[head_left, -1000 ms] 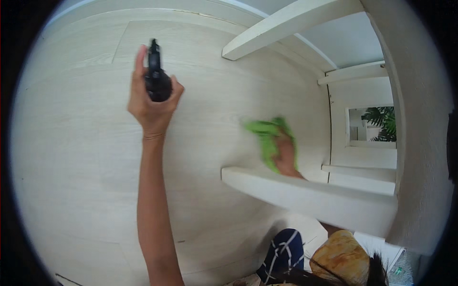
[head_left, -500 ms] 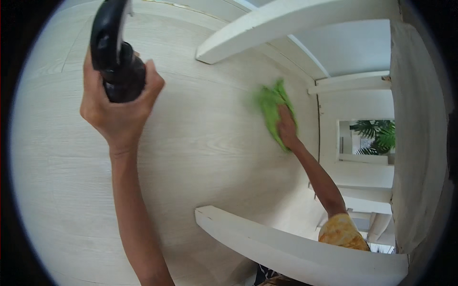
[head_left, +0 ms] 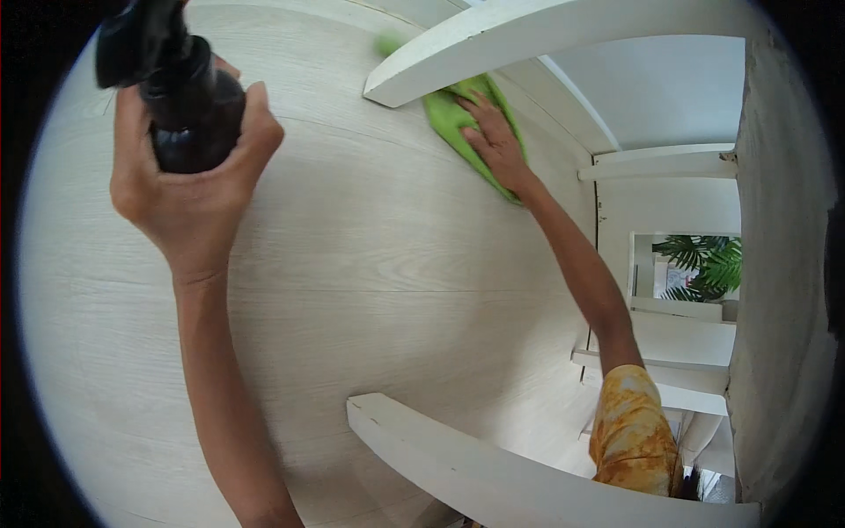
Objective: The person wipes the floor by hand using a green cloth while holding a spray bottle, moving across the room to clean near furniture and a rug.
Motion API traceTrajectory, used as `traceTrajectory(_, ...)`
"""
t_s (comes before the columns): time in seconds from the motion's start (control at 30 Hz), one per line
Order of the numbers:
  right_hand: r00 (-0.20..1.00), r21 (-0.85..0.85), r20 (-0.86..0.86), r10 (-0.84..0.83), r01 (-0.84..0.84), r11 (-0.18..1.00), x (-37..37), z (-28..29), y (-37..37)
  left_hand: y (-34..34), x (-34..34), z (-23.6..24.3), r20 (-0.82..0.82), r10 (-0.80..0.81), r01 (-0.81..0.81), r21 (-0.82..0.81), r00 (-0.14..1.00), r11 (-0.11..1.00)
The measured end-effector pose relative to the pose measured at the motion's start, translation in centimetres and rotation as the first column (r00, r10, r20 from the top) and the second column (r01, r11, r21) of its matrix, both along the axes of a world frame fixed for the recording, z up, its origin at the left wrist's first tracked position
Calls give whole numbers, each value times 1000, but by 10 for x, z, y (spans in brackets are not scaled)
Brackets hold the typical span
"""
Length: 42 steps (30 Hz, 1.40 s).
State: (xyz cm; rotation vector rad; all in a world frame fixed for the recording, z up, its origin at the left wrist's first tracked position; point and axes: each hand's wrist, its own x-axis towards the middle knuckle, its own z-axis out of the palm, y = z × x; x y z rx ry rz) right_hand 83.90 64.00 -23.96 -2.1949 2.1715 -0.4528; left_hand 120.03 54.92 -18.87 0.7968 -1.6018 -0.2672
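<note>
Left hand clamps black plastic spray bottle; right hand, spread, flattens green fabric cloth, presumably maximising contact.

The sleeve on the right arm is short, ending just above the elbow in a curved hem, its cloth mottled in yellow, ochre and burnt orange with paler, cream-like patches and soft folds. The right hand and forearm are bare. The left hand is bare too, with fine creases ringing its slim wrist.
</note>
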Motion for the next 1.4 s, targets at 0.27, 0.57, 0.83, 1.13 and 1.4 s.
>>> traceTrajectory(0.27, 775, -12, -52, -630, 630, 776, -144, -35, 193, 3, -24, -8, -20, 29, -29, -22, 999, 999)
traceTrajectory(0.57, 462, -105, -349, -815, 845, 525, -309, 7, 253, 4, -23, -5, -149, 3, 16, 129, 989, 992)
traceTrajectory(0.83, 542, 51, -32, -840, 840, 540, -202, -23, 327, 2, -26, -3, -69, -5, 9, 54, 998, 999)
traceTrajectory(1.13, 408, 53, -211, -889, 912, 406, 84, -16, 313, 17, -24, 13, -165, -99, 104, 21, 981, 994)
traceTrajectory(1.4, 961, 203, 12, -277, 269, 942, 279, 52, 281, 97, 97, 59, -64, 91, -54, 433, 994, 900)
